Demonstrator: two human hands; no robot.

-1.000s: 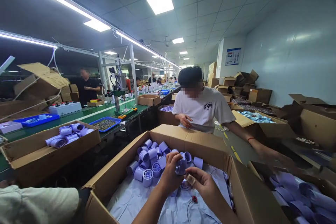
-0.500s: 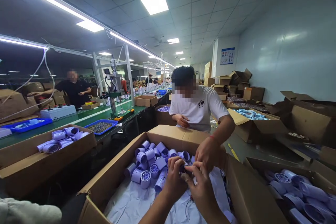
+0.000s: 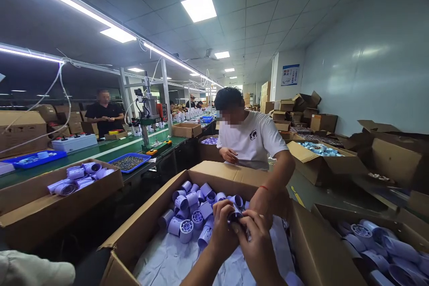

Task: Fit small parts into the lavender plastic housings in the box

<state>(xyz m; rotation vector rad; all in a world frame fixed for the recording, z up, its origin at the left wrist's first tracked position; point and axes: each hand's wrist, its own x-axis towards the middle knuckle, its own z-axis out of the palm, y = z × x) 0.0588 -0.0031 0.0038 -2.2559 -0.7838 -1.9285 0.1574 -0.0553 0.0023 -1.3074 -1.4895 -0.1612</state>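
My left hand [image 3: 221,228] is closed around a light purple cylindrical plastic housing [image 3: 237,209], its dark opening turned towards me. My right hand [image 3: 256,236] pinches at the rim of the same housing; its fingertips partly hide the opening, and I cannot make out any small part there. Both hands are over a large cardboard box [image 3: 150,200] with a white plastic liner [image 3: 174,259]. Several purple housings [image 3: 186,229] lie heaped in the box left of my hands, some with a spoked end face showing.
Opposite, a person in a white shirt [image 3: 256,140] reaches a hand [image 3: 263,203] into the box beside my right hand. Boxes of purple parts stand left [image 3: 100,190] and right [image 3: 321,210]. A green conveyor [image 3: 134,143] with a press [image 3: 147,118] runs along the left.
The co-worker's arm has moved lower and deeper into the box. My fingers have shifted slightly on the housing, and its opening shows more. A far person at left has drawn both hands together.
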